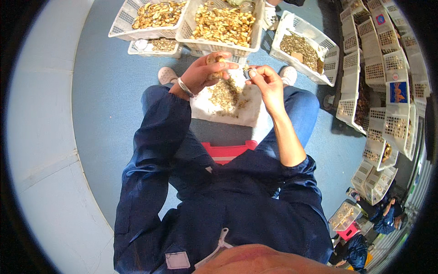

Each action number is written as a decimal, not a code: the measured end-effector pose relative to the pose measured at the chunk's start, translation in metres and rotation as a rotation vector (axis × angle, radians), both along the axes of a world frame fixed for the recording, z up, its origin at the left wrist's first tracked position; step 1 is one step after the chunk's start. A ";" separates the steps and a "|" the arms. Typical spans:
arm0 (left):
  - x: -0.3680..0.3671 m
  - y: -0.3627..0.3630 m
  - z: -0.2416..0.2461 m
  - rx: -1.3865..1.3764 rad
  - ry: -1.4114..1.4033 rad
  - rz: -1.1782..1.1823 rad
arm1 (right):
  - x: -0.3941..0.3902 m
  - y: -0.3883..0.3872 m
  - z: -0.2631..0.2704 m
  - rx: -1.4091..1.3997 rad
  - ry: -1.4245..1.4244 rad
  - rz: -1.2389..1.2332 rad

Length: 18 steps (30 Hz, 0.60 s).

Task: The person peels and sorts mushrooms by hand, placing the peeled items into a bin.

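My left hand [207, 70] holds several small brown and yellowish pieces, which look like mushrooms, between its fingers and palm. Opposite it, my right hand [265, 79] pinches a small dark tool, its exact kind unclear, with a pale bit at its tip. The two hands are apart, with a small gap between them. Beneath them a white sheet [202, 106] lies on the floor, bearing a heap of small brown scraps [224, 97]. Just beyond the hands, a white plastic crate [222, 44] holds many yellow-brown pieces [222, 25] of the same look.
More white crates stand at the upper left [143, 32] and upper right [277, 48]. Stacked crates [347, 73] line the right side. A red plastic stool [229, 150] is beneath me. Another person's shoe [270, 17] is beyond the crate; co-workers [385, 219] sit at the lower right.
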State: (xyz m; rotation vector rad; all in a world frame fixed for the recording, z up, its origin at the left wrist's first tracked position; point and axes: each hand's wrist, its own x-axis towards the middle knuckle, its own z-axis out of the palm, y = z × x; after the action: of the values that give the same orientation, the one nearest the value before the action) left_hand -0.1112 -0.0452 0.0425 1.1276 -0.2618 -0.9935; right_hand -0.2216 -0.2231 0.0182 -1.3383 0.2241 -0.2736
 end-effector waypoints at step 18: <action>-0.023 -0.009 -0.039 0.061 -0.210 0.113 | -0.005 0.028 -0.004 0.023 0.066 0.035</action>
State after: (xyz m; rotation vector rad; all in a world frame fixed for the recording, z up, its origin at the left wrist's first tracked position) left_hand -0.1343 -0.0539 0.0036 1.2909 -0.3340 -0.7879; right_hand -0.2262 -0.1947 0.0142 -1.3284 0.2581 -0.1973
